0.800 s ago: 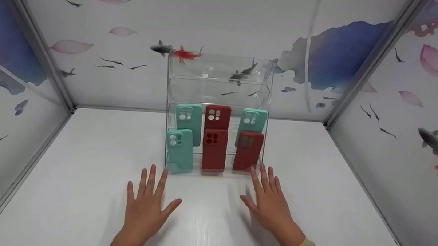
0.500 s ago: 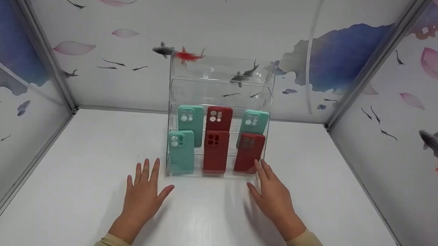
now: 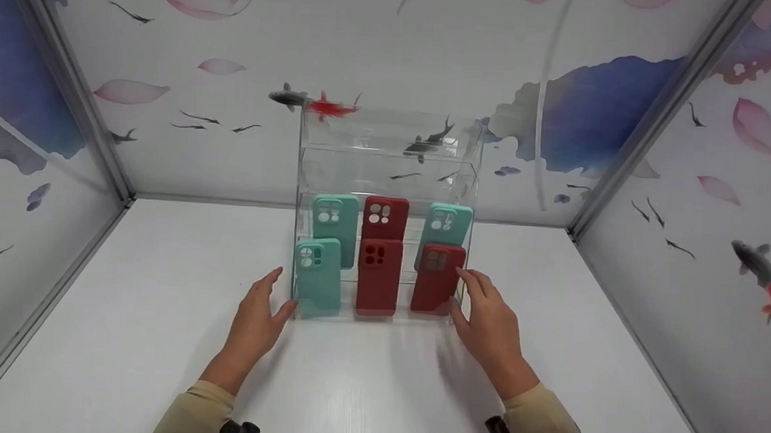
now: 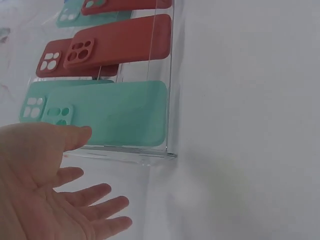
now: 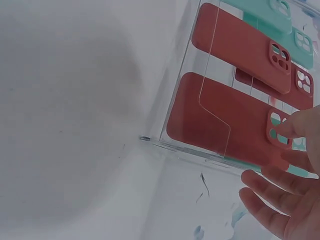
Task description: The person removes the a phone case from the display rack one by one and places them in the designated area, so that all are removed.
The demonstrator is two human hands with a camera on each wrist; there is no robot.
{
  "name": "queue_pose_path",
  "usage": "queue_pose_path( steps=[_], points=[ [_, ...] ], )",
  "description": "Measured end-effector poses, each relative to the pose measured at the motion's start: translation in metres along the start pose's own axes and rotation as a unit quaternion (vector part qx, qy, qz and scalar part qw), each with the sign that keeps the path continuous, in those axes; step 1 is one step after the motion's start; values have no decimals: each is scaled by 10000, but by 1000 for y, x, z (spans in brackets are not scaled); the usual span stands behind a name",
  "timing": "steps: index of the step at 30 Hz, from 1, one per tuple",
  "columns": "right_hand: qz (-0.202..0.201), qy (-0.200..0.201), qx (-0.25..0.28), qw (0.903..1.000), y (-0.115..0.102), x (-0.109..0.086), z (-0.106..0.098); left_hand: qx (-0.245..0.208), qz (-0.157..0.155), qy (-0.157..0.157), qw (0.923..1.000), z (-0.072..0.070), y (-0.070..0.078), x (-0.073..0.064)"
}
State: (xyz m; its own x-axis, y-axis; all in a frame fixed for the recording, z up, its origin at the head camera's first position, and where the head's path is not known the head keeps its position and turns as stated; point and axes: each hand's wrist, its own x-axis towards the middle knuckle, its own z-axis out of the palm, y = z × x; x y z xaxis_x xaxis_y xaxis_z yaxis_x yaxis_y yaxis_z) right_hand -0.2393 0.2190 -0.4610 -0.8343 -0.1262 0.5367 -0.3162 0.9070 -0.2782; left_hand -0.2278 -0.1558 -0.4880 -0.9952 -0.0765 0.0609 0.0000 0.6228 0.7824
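Note:
A clear stepped display rack (image 3: 388, 154) stands upright on the table, with phone cases leaning in its two lower tiers. The front tier bears a teal case (image 3: 322, 285) at the left, a red case (image 3: 379, 280) in the middle and another red case (image 3: 435, 285) at the right. Behind them are a teal case (image 3: 348, 228), a red case (image 3: 395, 220) and a second teal case (image 3: 453, 220). My left hand (image 3: 254, 317) is beside the rack's left side, thumb apart from the spread fingers, holding nothing. At the right side, my right hand (image 3: 492, 326) has loosely bent fingers close by the front red case.
The rack stands on a white table (image 3: 354, 382). White walls printed with fish and petals (image 3: 133, 92) enclose its back and sides, joined by metal corner posts (image 3: 652, 117). Black devices (image 3: 240, 430) sit at both sleeve cuffs.
Both hands have moved forward to the rack's sides and turned so their palms face inward. The rack and the cases keep their places on the table.

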Motion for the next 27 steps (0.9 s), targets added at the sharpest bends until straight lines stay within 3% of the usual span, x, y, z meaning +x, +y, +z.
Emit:
queue_pose_path(
  steps=[7, 11, 21, 27],
  points=[
    [43, 241, 240, 9994, 4, 21, -3, -1129, 116, -80, 9935, 5, -8, 15],
    [70, 237, 447, 9987, 7, 31, -4, -1465, 257, -35, 9889, 7, -11, 22],
    [234, 277, 670, 9971, 14, 41, 1, -1697, 334, 156, 9848, 11, -14, 29],
    [300, 356, 902, 9948, 16, 43, 1, -1707, 396, 79, 9845, 11, -16, 30]
  ],
)
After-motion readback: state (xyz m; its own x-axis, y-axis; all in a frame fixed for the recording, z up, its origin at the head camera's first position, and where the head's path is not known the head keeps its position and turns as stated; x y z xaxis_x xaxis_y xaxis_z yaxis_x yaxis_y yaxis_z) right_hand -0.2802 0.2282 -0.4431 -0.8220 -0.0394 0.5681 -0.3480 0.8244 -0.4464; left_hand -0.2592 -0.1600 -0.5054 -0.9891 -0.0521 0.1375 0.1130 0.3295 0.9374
